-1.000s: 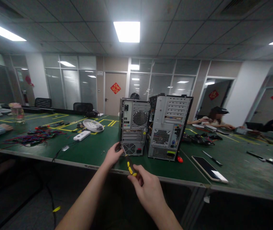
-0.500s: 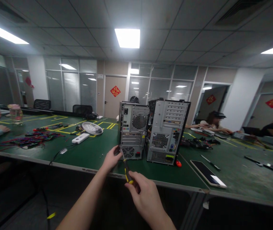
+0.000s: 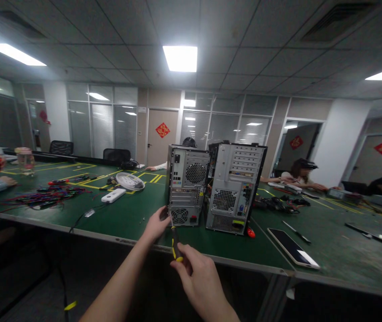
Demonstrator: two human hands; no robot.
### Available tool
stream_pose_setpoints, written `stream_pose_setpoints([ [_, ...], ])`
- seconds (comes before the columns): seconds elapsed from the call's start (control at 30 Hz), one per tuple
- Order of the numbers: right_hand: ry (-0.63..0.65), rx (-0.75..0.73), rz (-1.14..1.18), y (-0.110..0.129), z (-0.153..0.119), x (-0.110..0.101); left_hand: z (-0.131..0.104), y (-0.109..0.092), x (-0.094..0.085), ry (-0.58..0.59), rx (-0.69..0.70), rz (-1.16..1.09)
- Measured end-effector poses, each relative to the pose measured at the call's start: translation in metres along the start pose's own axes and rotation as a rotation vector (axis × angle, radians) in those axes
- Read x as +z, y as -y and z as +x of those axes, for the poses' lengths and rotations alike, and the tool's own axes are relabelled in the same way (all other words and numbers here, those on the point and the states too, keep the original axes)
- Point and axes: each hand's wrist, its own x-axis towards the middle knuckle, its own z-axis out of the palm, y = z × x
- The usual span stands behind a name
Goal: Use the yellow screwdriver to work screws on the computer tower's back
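Two computer towers stand upright side by side on the green table, backs facing me: a narrower left tower (image 3: 186, 197) and a larger right tower (image 3: 232, 188). My right hand (image 3: 195, 270) grips the handle of a black and yellow screwdriver (image 3: 176, 245). Its shaft points up to the lower left corner of the left tower, where the tip is too small to make out. Beside that same corner is my left hand (image 3: 157, 223), thumb and fingers bent around the tower's edge; some fingertips are hidden.
Left on the table lie tangled wires (image 3: 45, 196), a white power strip (image 3: 113, 195) and a white round basket (image 3: 129, 181). A phone (image 3: 293, 248), a thin pen-like tool (image 3: 296, 231) and black cables (image 3: 278, 202) lie right. Other people sit around the table.
The view has shifted slightly, with the towers a little lower in it. A person's forearm now shows behind the left tower. Both hands keep nearly the same places.
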Motion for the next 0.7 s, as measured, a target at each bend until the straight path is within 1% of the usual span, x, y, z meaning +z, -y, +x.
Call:
stream_pose_setpoints([
  [0.13,-0.014,0.017,0.007,-0.0008,0.0009,0.002,-0.0008,-0.003,0.0001,0.001,0.002,0.005],
  [0.37,-0.016,-0.049,-0.077,0.0029,0.0004,-0.002,-0.0016,-0.0034,-0.0003,-0.006,0.005,0.011],
  [0.6,-0.04,0.031,-0.045,0.0016,0.0018,0.0048,-0.0002,-0.001,0.0,-0.018,0.013,-0.012],
  [0.7,-0.052,-0.015,-0.071,0.0021,0.0008,0.0032,0.0004,0.0008,-0.0001,-0.019,0.025,-0.031],
])
